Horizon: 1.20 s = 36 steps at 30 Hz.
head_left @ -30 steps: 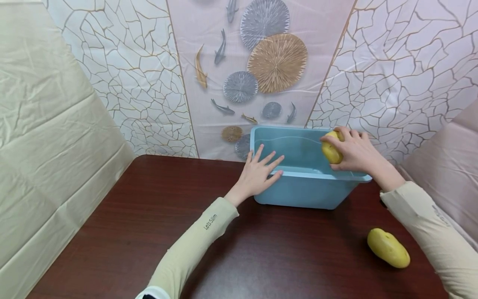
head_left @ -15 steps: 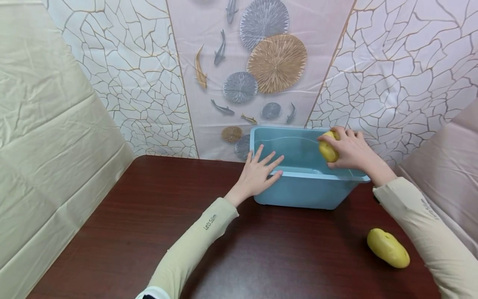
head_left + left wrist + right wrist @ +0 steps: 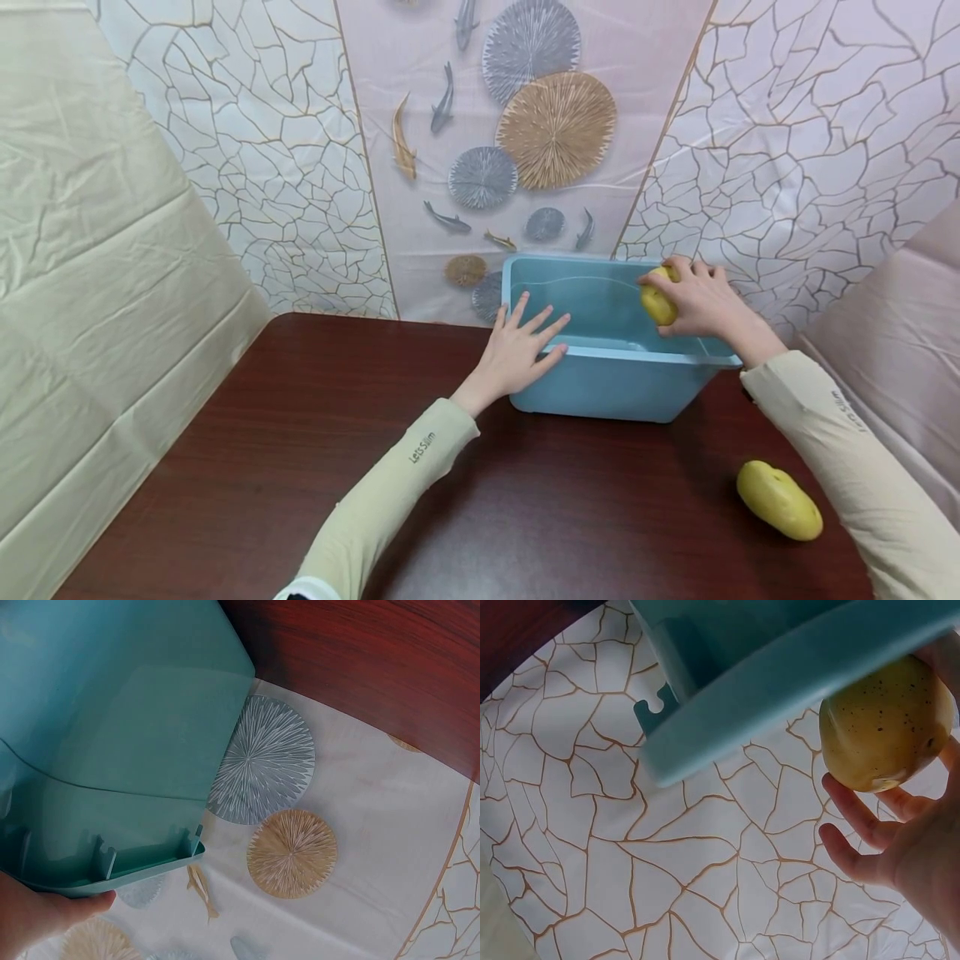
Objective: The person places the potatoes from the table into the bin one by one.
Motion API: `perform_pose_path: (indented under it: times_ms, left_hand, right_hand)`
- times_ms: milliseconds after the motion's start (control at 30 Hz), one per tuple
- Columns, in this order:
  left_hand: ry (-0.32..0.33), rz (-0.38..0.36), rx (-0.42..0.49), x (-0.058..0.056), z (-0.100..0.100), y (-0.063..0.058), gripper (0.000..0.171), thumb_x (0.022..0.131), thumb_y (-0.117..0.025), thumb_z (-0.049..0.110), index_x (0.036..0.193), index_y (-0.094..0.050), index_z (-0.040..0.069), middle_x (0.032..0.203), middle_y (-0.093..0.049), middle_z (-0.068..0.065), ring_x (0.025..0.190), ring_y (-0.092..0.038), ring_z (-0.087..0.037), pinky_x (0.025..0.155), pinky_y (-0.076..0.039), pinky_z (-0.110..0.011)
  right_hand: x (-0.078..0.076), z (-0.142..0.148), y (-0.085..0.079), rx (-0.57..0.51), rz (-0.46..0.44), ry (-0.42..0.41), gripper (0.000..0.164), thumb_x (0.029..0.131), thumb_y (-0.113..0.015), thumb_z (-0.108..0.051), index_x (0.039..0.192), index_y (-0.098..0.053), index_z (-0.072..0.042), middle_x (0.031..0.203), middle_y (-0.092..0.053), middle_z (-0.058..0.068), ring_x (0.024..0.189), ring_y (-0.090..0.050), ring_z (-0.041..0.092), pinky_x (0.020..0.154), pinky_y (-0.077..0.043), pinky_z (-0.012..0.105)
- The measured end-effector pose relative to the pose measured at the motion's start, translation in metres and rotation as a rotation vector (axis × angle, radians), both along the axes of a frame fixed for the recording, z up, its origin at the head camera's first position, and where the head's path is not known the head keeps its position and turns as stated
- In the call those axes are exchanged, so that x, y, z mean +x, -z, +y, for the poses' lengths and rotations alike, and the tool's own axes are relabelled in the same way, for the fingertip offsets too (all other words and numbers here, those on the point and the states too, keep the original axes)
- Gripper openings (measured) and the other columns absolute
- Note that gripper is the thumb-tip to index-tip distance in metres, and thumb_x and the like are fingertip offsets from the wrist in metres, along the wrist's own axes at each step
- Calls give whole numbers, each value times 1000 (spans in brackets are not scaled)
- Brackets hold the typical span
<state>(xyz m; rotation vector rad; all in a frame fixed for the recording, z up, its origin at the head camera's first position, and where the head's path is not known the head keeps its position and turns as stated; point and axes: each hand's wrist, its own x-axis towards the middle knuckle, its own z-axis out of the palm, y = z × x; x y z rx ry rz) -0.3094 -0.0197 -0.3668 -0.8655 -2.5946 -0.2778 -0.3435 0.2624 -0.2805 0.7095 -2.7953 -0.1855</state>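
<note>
Right hand (image 3: 703,305) grips oval yellow potato (image 3: 657,302) at light-blue plastic tub's (image 3: 600,387) mouth — unreleased. Longer yellow potato (image 3: 780,502) untouched outside. Left hand (image 3: 516,354) spread at rim, holding nothing.

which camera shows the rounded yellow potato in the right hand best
The right wrist view: the rounded yellow potato looks largest there, with dark specks visible on its skin. The head view shows it smaller, against the light-blue rectangular plastic bin, partly covered by the right hand. The left wrist view does not show it.
</note>
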Motion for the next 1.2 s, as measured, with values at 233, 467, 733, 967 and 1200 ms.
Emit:
perform_pose_path:
  times_ms: [233,467,733,967,1200]
  left_hand:
    - [-3,-8,3,0,0,1,50,94,-26,51,140,-28,33,144,-34,1,140,-3,-30,109,-12,-55]
    - [-5,-1,0,0,0,1,50,94,-27,51,140,-29,32,144,-34,2,139,-4,-31,109,-13,-55]
    - [-5,-4,-7,1,0,0,50,94,-25,52,140,-26,34,144,-32,2,140,-2,-30,109,-12,-54]
    - [-8,-4,-10,0,0,-1,50,94,-25,52,140,-25,34,145,-32,3,140,-3,-30,109,-12,-54]
    - [-8,-13,-9,0,0,-1,50,94,-25,52,140,-25,34,145,-31,3,140,-2,-29,109,-11,-54]
  right_hand:
    - [-3,0,3,11,-15,-5,73,58,-77,-28,124,-47,-18,125,-34,25,97,-38,45,74,-30,57]
    - [-7,-1,6,27,-16,-4,70,58,-77,-27,122,-48,-18,125,-35,26,98,-39,46,75,-30,58]
    - [-11,-2,7,58,-59,0,70,58,-76,-25,122,-50,-18,123,-36,24,97,-41,46,77,-29,61]
    - [-14,-5,11,98,-67,-6,72,55,-77,-26,122,-51,-18,121,-40,22,97,-43,44,78,-31,62]
    - [-16,-7,14,116,-75,-1,72,55,-77,-27,122,-51,-19,120,-41,22,93,-43,43,73,-33,59]
